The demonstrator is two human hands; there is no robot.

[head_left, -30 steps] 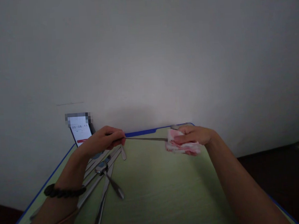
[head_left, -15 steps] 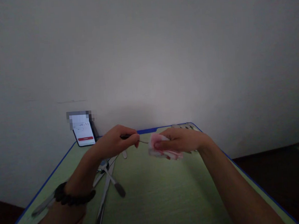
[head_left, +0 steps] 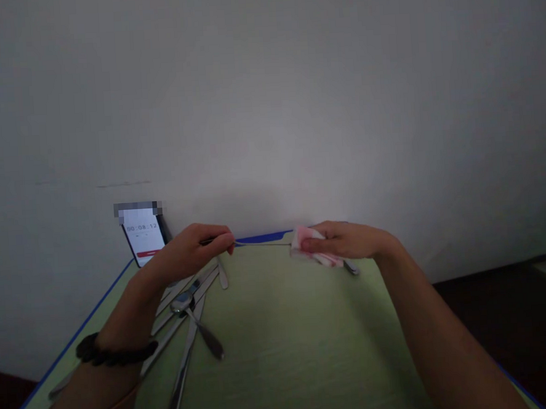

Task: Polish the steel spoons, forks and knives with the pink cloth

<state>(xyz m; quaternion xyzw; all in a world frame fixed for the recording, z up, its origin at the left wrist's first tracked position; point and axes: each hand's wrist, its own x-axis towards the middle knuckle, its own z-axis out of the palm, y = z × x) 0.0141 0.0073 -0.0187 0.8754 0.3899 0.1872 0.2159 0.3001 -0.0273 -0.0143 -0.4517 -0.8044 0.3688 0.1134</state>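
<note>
My left hand [head_left: 206, 249] pinches one end of a thin metal piece of cutlery [head_left: 261, 243], seen edge-on, so its kind does not show. A folded pink and white cloth [head_left: 315, 251] is gripped in my right hand [head_left: 344, 240], its thumb pressed on top. The far end of the cutlery runs to the cloth's left edge, where it is hidden. Both hands are raised over the far part of the table. Below my left forearm lies a loose pile of cutlery, with a spoon [head_left: 181, 302] on top and several long flat handles [head_left: 185, 358].
The green table [head_left: 282, 352] has a blue edge and stands against a grey wall [head_left: 267, 106]. A phone [head_left: 143, 237] with a running timer leans on the wall at the back left. A metal utensil end [head_left: 351, 267] shows on the table beneath my right hand.
My hands have moved apart: the cloth has slid right, and more of the cutlery's thin shaft shows between them. The view has shifted slightly, and more of the left pile is visible.
</note>
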